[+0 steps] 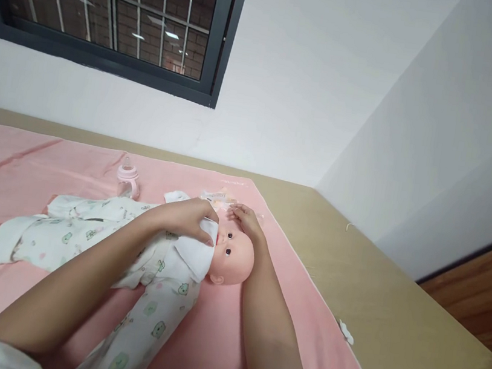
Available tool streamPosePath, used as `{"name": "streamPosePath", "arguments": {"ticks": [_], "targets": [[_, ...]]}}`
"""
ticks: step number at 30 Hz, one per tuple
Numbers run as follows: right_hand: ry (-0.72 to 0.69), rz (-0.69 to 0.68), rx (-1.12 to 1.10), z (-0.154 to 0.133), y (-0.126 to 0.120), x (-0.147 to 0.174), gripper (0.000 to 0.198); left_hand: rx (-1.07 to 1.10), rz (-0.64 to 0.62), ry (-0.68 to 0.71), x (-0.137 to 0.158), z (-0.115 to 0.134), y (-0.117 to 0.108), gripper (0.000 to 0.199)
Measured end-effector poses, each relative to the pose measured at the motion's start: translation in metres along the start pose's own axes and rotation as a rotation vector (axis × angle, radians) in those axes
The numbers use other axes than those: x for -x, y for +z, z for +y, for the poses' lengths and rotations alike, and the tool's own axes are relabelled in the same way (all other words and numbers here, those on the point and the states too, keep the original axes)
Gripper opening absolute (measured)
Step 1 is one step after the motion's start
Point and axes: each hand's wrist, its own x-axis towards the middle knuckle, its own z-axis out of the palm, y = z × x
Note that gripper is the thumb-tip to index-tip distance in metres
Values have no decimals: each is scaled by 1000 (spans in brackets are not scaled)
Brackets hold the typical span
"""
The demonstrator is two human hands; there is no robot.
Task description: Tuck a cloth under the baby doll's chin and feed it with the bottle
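A bald baby doll lies on its back on a pink blanket, its head to the right. It wears a white suit printed with green animals, and a plain white collar lies at its neck. My left hand is over the doll's upper chest, thumb and fingers closed around the collar's edge near the chin. Curved around the far side of the doll's head is my right hand, its fingers loosely bent and holding nothing that I can see.
A pink-topped baby bottle stands on the blanket beyond the doll's legs. Clear plastic packaging lies behind my hands. A small white object rests at the blanket's right edge on the wooden tabletop. Behind are a wall and a barred window.
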Motion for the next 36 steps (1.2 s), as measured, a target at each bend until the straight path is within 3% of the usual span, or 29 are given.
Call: {"name": "streamPosePath", "arguments": {"ticks": [9,19,26,36], "targets": [[21,15,-34,0,0,0,3,-69,67,-31,-1,-5,0,27],[37,3,-55,2,-3,-2,4,-122,95,-66,-2,-9,-1,12],[29,-3,-61,5,-5,-5,4,-146,147,-82,-5,-6,2,23],[38,4,-50,5,-4,-4,6,-96,217,-56,-9,-10,5,15]]}}
